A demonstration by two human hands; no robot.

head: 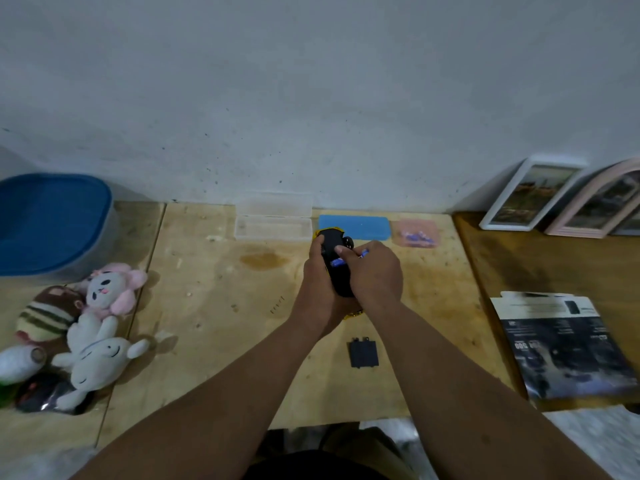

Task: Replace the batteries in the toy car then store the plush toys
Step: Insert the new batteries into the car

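Note:
My left hand (317, 296) grips the yellow toy car (336, 252) upside down over the wooden table, black underside up. My right hand (375, 275) holds a blue battery (364, 252) at the car's underside; another blue battery (337, 262) lies in the car's open compartment. The black battery cover (363, 353) rests flat on the table, nearer to me. Several plush toys are piled at the left: a pink and white one (110, 289), a brown striped one (48, 315) and a white bunny (95, 365).
A blue-lidded bin (48, 223) stands at the back left. By the wall lie an open clear case (273, 220), a blue case (355, 227) and a pink bag with batteries (417, 233). Picture frames (530, 194) lean at the right, above a dark box (561, 348).

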